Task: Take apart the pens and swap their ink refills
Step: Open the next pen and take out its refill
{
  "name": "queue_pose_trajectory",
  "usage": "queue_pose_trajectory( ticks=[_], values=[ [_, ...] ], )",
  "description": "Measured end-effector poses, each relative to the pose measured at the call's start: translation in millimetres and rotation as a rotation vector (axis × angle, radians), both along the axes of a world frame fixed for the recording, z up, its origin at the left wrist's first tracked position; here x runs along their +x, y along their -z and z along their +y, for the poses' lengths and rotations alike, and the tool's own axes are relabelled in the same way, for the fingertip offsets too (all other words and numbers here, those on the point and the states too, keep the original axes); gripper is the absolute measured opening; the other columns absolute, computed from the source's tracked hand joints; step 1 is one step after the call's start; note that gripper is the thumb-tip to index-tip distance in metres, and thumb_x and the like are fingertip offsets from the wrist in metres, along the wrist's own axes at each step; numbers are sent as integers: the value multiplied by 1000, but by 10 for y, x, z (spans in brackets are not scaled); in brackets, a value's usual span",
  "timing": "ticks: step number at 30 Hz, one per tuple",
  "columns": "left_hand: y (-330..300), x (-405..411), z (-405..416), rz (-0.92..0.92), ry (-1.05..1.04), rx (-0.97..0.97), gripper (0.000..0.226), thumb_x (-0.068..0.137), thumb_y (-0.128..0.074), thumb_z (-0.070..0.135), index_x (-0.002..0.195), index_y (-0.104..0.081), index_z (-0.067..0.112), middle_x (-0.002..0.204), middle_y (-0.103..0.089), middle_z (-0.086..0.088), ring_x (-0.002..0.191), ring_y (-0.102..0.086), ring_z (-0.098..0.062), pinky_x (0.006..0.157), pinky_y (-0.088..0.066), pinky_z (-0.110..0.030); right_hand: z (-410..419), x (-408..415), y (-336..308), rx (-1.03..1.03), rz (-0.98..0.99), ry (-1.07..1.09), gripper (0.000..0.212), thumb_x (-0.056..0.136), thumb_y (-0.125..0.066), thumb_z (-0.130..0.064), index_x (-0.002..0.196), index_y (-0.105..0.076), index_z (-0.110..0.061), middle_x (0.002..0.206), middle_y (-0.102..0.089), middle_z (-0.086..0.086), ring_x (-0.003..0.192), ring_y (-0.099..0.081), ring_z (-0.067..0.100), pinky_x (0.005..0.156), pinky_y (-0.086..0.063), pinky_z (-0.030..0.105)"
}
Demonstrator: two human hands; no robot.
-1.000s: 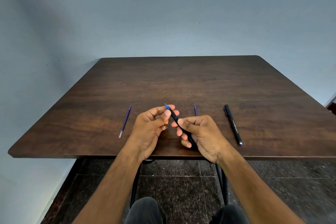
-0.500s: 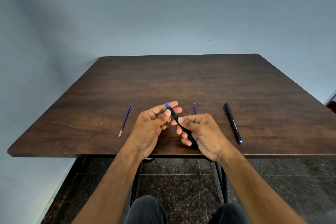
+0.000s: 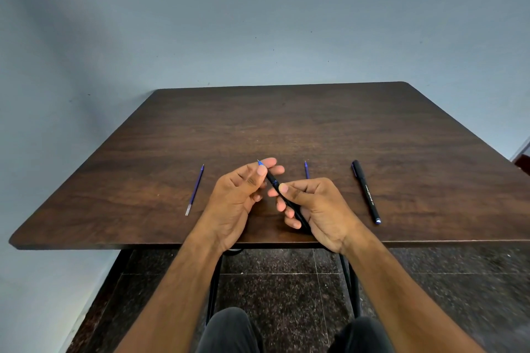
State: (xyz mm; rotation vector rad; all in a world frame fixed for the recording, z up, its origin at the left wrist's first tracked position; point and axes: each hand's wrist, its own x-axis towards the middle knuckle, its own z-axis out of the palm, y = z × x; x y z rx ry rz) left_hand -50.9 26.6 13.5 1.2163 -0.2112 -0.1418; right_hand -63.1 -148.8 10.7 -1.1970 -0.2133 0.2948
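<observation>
Since a second ago your hands have barely shifted; your left thumb has slid slightly along the tip of the pen. Your right hand [image 3: 321, 206] is curled around the slim black pen barrel [image 3: 282, 193], thumb pressed on top, while your left hand [image 3: 241, 195] pinches its blue nose end between thumb and fingertips. White lettering runs along the capped black pen [image 3: 366, 192] lying on the table right of your hands, too small to read. A thin blue refill [image 3: 195, 189] with a clear end lies to the left, and a second blue refill [image 3: 306, 170] shows just beyond your right knuckles. The table [image 3: 286, 123] is dark wood-grain with rounded corners.
</observation>
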Motion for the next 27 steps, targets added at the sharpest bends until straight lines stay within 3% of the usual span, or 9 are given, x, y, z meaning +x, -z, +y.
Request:
queue_pose_trajectory(
  ticks=[2,4,14,16,20,27],
  values=[
    [-18,-23,14,-45,56,39,35,94,-65,23,125,-69,9,126,-71,-15,82,-65,-18,95,-45,-44,-8,0,3,4,2,3,27,95,-62,-10,101,-70,15,70,-58,15,56,-44,18,43,-35,24],
    [-14,-24,13,-39,40,34,33,91,-65,17,123,-70,8,119,-73,-16,81,-65,-16,95,-45,-44,-10,-1,4,-3,-2,0,26,97,-61,-8,102,-69,16,71,-58,16,57,-44,18,44,-35,24],
    [-12,5,-55,57,-87,-25,19,71,-81,23,80,-71,11,83,-72,-9,71,-65,-16,86,-48,-37,-4,-17,-10,-38,-21,-15,28,95,-62,-11,102,-70,15,71,-59,16,56,-45,17,45,-35,24],
    [-8,4,-49,35,-69,-12,23,74,-80,26,87,-71,9,86,-72,-9,72,-62,-17,85,-46,-38,-4,-18,-11,-33,-18,-16,29,94,-63,-12,102,-70,15,71,-59,16,56,-45,17,44,-35,24],
    [-24,-17,11,-13,52,42,39,90,-71,26,124,-70,7,124,-71,-14,82,-62,-20,95,-47,-42,-9,-16,-12,-7,0,-1,27,97,-61,-8,102,-69,17,70,-58,16,56,-43,18,44,-34,24],
    [4,-2,-22,28,-53,-28,26,80,-72,16,104,-75,7,98,-77,-11,78,-67,-15,89,-52,-34,-10,-13,-12,-16,-8,-14,27,96,-61,-9,103,-70,16,71,-59,16,56,-45,17,44,-34,23]
  ],
)
